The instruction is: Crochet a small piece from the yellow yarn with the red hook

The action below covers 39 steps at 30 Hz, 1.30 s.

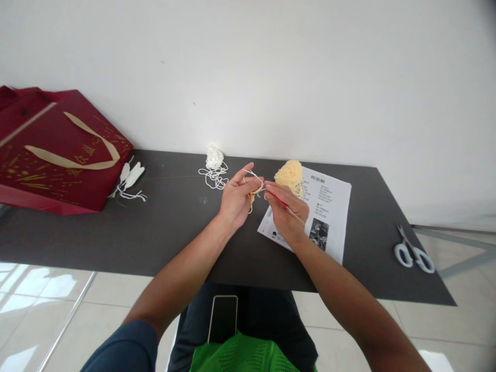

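My right hand (287, 209) is closed around a crochet hook (282, 202) with a red grip, its tip pointing toward my left hand. My left hand (238, 197) pinches a small piece of yellow and orange crochet work (251, 197), with pale yarn looped over its raised finger. The two hands nearly meet above the dark table (174, 232). Just behind my right hand sits a ball of yellow yarn (290, 174), partly over a printed pattern sheet (337, 201). Fingers hide much of the crochet work.
White yarn (214, 157) lies loosely wound near the wall. At the left stand a dark red gift bag (77, 181) and small white crocheted pieces (132, 175) with loose tails. Scissors (411, 252) rest by the right edge. A phone (222, 318) lies on my lap.
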Each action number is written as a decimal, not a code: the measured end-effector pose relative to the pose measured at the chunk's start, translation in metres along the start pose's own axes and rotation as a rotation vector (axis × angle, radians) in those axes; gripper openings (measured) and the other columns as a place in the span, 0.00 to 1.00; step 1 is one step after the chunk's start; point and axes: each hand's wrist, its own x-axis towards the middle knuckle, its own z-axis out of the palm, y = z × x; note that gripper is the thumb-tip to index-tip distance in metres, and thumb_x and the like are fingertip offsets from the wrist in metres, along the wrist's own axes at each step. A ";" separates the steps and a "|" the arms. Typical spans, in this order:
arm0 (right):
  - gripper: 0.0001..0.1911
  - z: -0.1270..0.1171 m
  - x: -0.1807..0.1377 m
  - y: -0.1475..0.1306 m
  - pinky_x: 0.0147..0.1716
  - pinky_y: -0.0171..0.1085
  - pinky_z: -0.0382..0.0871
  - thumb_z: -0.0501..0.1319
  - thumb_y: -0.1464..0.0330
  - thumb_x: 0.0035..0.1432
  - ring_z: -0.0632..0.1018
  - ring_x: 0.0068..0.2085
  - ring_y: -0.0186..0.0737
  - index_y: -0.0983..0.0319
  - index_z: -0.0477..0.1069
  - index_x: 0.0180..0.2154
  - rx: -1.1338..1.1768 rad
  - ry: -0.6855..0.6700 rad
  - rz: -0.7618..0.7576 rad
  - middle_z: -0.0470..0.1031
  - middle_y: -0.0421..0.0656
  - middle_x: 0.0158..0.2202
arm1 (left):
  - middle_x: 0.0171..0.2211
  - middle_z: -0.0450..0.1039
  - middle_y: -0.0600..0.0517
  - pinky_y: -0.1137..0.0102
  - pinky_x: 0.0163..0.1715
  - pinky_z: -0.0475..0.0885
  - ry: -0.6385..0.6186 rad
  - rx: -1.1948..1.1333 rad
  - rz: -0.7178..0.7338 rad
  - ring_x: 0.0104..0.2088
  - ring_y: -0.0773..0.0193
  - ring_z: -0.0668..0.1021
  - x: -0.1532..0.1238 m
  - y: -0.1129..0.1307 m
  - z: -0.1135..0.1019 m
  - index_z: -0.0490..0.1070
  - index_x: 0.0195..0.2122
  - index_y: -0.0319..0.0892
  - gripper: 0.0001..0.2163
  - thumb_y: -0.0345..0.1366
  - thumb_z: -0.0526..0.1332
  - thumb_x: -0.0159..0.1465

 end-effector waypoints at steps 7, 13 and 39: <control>0.07 0.004 0.013 0.006 0.31 0.36 0.80 0.69 0.61 0.63 0.82 0.32 0.33 0.55 0.81 0.40 0.447 0.056 0.338 0.86 0.40 0.40 | 0.30 0.81 0.54 0.70 0.37 0.72 -0.038 0.021 -0.022 0.29 0.70 0.79 0.001 0.000 -0.001 0.73 0.56 0.39 0.30 0.29 0.76 0.50; 0.07 0.000 0.019 0.003 0.32 0.34 0.79 0.69 0.61 0.62 0.81 0.31 0.31 0.55 0.74 0.38 0.528 0.056 0.351 0.84 0.37 0.39 | 0.30 0.81 0.56 0.72 0.37 0.71 -0.059 0.126 0.053 0.30 0.71 0.79 -0.001 -0.001 0.000 0.74 0.56 0.40 0.30 0.28 0.75 0.50; 0.11 -0.008 0.022 0.004 0.31 0.36 0.69 0.69 0.60 0.62 0.74 0.29 0.31 0.54 0.69 0.37 0.363 0.099 0.158 0.80 0.36 0.36 | 0.23 0.76 0.57 0.72 0.26 0.62 -0.111 0.360 0.172 0.22 0.71 0.70 0.003 0.008 -0.006 0.79 0.47 0.40 0.22 0.26 0.69 0.48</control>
